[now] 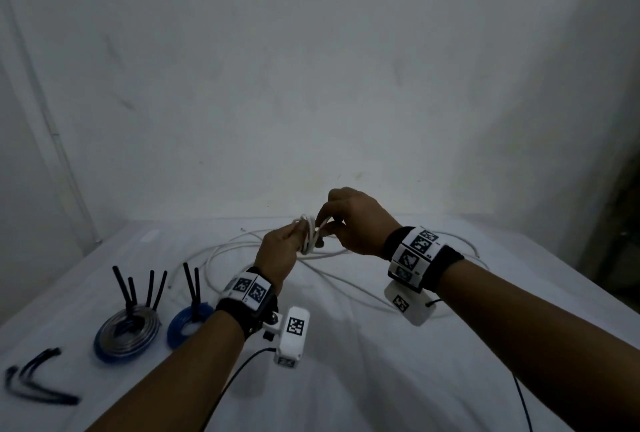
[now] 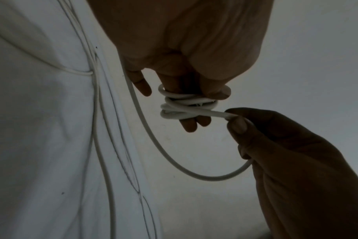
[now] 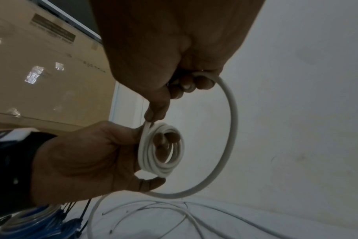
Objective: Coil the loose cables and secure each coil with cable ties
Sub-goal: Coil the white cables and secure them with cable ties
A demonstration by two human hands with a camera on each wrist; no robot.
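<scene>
Left hand (image 1: pixel 277 251) holds a small white coil (image 3: pixel 160 149) wound round its two middle fingers, thumb pressed on the turns. Right hand (image 1: pixel 353 220), just beside the coil, pinches the running cable (image 2: pixel 194 173) between thumb and forefinger, laying on a further turn.

Risks, judged from this state:
- Turns sit stacked and partly crossed on the fingers; if the thumb lifts, the coil may spring open.
- Winding this tight could bind the fingers and distort the coil on removal.
- Slack (image 1: pixel 242 248) lies in overlapping loops on the counter (image 1: pixel 381 379) below and beyond the coil; pulling it may draw a knot or kink.
- Loose ties (image 1: pixel 34 386) lie well left of the coil, past two tied coils (image 1: pixel 128 334); reaching them needs one hand freed, which threatens the unsecured coil.
</scene>
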